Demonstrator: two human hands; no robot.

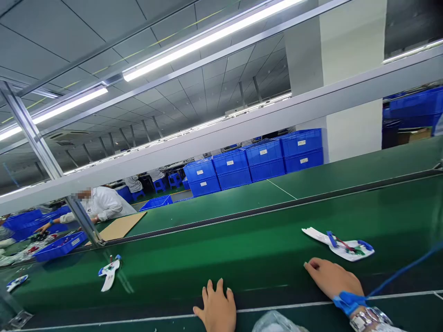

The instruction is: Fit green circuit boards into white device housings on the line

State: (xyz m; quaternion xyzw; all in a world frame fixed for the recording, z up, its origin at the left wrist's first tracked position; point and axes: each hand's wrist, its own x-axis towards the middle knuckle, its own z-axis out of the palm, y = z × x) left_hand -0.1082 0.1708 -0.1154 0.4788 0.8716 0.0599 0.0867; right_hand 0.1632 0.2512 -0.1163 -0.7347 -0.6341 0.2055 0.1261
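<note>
My left hand (217, 308) lies flat on the green conveyor belt (242, 258) near its front edge, fingers spread, holding nothing. My right hand (331, 277) rests on the belt further right, fingers loosely stretched forward and empty, with a blue strap and a metal watch at the wrist. Just beyond its fingertips lies a white plane-shaped part (341, 245) with blue pieces and coloured wires. A second white part (110, 272) of the same kind lies to the left on the belt, and a third part (16, 282) at the far left.
A grey metal frame bar (221, 138) crosses above the belt. Stacked blue crates (256, 161) stand behind the line. A person in white (100, 205) works at the far left near a cardboard sheet (121, 227) and a blue tray (58, 246). A crumpled plastic bag (275, 323) lies between my wrists.
</note>
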